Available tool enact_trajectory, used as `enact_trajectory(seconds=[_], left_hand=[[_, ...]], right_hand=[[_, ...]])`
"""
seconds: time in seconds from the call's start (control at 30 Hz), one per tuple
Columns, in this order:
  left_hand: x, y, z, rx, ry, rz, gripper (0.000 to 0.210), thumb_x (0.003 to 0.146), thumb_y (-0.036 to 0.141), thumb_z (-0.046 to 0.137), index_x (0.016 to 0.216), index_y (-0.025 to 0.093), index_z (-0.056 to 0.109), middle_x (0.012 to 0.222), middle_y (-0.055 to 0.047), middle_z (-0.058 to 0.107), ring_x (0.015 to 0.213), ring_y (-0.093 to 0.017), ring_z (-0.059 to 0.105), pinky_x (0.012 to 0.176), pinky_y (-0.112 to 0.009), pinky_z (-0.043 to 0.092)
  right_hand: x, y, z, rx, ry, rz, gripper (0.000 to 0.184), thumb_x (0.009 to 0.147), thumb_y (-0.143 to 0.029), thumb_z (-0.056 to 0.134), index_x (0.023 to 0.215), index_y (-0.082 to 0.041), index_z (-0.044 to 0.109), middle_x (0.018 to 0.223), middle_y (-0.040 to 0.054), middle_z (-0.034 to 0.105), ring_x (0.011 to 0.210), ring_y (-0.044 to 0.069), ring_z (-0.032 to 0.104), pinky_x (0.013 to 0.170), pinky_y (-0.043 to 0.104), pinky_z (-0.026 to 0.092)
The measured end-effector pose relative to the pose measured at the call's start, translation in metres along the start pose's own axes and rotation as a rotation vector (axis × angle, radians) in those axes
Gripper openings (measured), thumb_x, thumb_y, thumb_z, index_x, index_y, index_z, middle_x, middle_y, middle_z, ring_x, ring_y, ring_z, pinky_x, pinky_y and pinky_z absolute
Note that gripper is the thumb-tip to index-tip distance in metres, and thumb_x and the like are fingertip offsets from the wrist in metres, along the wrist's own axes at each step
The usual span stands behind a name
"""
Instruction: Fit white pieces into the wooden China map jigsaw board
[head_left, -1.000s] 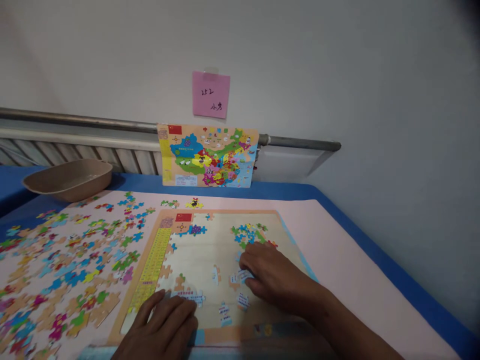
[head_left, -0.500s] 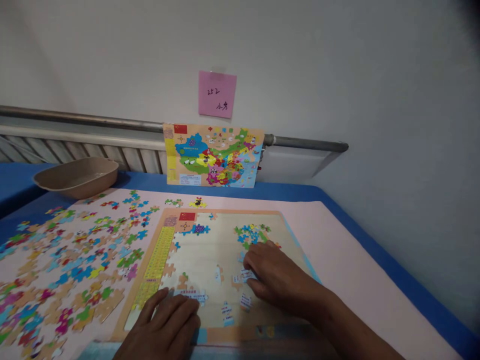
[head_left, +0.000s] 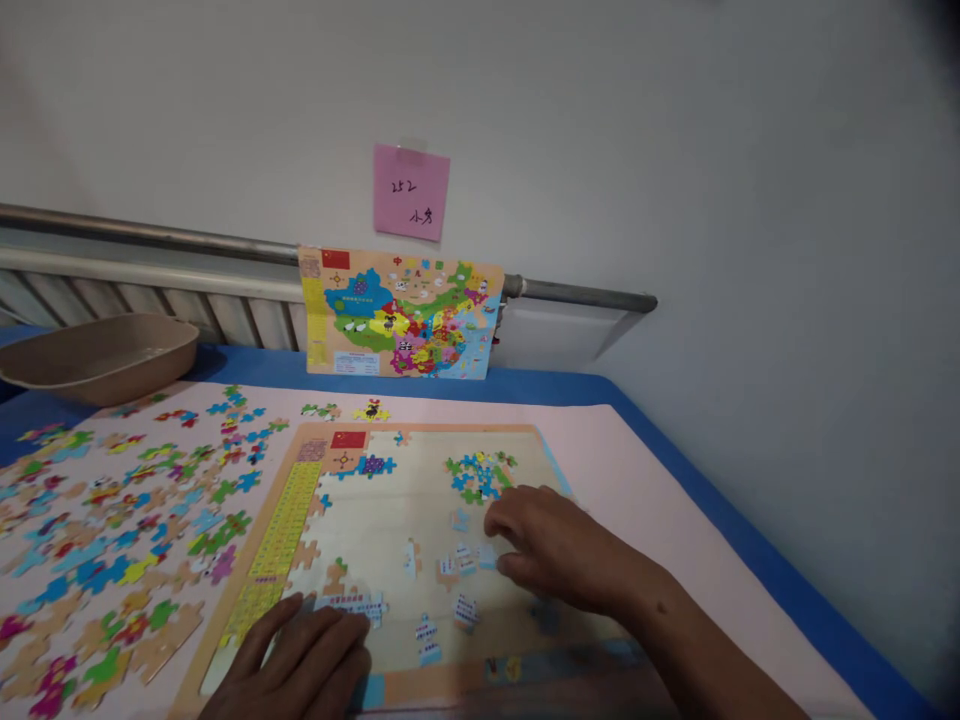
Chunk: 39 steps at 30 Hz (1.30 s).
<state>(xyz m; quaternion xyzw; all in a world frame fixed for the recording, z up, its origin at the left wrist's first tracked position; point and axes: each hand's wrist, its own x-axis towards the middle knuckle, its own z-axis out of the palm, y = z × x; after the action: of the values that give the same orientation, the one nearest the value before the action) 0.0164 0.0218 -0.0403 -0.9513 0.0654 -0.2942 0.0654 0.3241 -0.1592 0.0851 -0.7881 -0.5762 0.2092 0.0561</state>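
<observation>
My left hand (head_left: 300, 660) lies flat with its fingers stretched over the lower left corner of the puzzle board (head_left: 397, 510), next to a joined strip of white pieces with printed text (head_left: 352, 605). Over the board's right half is my right hand (head_left: 559, 548), its thumb and forefinger curved and apart, with nothing seen between them. Near its thumb sits a pale blue piece (head_left: 486, 556), beside small white text pieces (head_left: 466, 562). Just beyond the fingertips is a cluster of blue and green pieces (head_left: 480, 476). Two more text pieces (head_left: 465, 610) lie nearer to me.
Many loose puzzle pieces (head_left: 127, 570) cover the pink sheet at left. A beige basin (head_left: 105, 365) stands at the back left. The printed map picture (head_left: 405, 315) leans upright against the metal rail (head_left: 585, 293), below a pink note (head_left: 411, 192).
The view has shifted so that everything sits further left. My right hand has drawn back from the white text pieces, and its thumb and forefinger look wider apart. My left hand stays by the text strip.
</observation>
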Motion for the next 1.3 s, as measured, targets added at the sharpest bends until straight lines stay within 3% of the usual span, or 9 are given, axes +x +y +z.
enact_trajectory(seconds=[0.13, 0.37, 0.53, 0.7, 0.83, 1.0, 1.3], left_hand=[[0.003, 0.006, 0.002, -0.044, 0.095, -0.128, 0.041, 0.116, 0.036, 0.036, 0.110, 0.031, 0.076, 0.117, 0.006, 0.081, 0.113, -0.016, 0.065, 0.138, -0.040, 0.010], [0.005, 0.009, 0.000, -0.045, 0.067, -0.104, 0.043, 0.117, 0.036, 0.034, 0.110, 0.030, 0.076, 0.118, 0.004, 0.079, 0.115, -0.016, 0.063, 0.137, -0.039, 0.009], [0.004, 0.012, 0.000, -0.046, 0.073, -0.146, 0.043, 0.116, 0.029, 0.033, 0.110, 0.028, 0.075, 0.118, 0.002, 0.078, 0.114, -0.018, 0.063, 0.135, -0.043, 0.013], [0.006, 0.006, -0.013, -0.048, -0.056, -0.033, 0.042, 0.115, 0.024, 0.033, 0.119, 0.026, 0.075, 0.126, 0.000, 0.077, 0.119, -0.019, 0.062, 0.135, -0.042, 0.008], [0.010, 0.003, -0.019, -0.031, -0.053, -0.015, 0.038, 0.112, 0.018, 0.038, 0.117, 0.024, 0.075, 0.124, 0.000, 0.077, 0.117, -0.020, 0.063, 0.134, -0.043, 0.010], [0.016, 0.004, -0.023, -0.024, -0.040, -0.009, 0.038, 0.112, 0.021, 0.037, 0.117, 0.025, 0.074, 0.122, -0.001, 0.078, 0.116, -0.021, 0.063, 0.132, -0.042, 0.016], [0.046, 0.001, -0.050, 0.014, -0.064, 0.049, 0.033, 0.109, 0.023, 0.041, 0.107, 0.022, 0.074, 0.109, -0.001, 0.081, 0.103, -0.021, 0.066, 0.126, -0.040, 0.022]], right_hand=[[0.006, -0.005, 0.010, -0.041, -0.003, -0.034, 0.022, 0.079, -0.009, 0.069, 0.099, -0.019, 0.067, 0.104, 0.0057, 0.068, 0.101, 0.027, 0.060, 0.094, 0.044, 0.040], [0.007, -0.002, 0.015, -0.106, 0.018, -0.033, 0.022, 0.072, -0.006, 0.062, 0.090, -0.019, 0.061, 0.095, 0.0062, 0.067, 0.094, 0.027, 0.059, 0.087, 0.044, 0.035], [0.004, -0.008, 0.006, -0.131, -0.038, 0.003, 0.020, 0.076, -0.012, 0.067, 0.094, -0.019, 0.065, 0.102, 0.0066, 0.069, 0.094, 0.026, 0.058, 0.086, 0.042, 0.033], [-0.003, -0.023, 0.004, -0.099, -0.055, -0.045, 0.013, 0.081, -0.020, 0.069, 0.089, -0.020, 0.059, 0.097, 0.0045, 0.066, 0.090, 0.024, 0.054, 0.079, 0.039, 0.031], [-0.010, -0.032, 0.022, -0.135, -0.054, -0.109, 0.015, 0.086, -0.025, 0.072, 0.092, -0.021, 0.059, 0.099, 0.0038, 0.065, 0.090, 0.024, 0.053, 0.077, 0.038, 0.030], [-0.011, -0.035, 0.041, -0.175, 0.040, -0.168, 0.013, 0.084, -0.022, 0.068, 0.091, -0.021, 0.057, 0.096, 0.0041, 0.066, 0.086, 0.023, 0.054, 0.078, 0.040, 0.031], [-0.006, -0.042, 0.044, -0.159, 0.018, -0.202, 0.018, 0.079, -0.014, 0.063, 0.095, -0.020, 0.060, 0.100, 0.0057, 0.068, 0.087, 0.023, 0.056, 0.077, 0.039, 0.032]])
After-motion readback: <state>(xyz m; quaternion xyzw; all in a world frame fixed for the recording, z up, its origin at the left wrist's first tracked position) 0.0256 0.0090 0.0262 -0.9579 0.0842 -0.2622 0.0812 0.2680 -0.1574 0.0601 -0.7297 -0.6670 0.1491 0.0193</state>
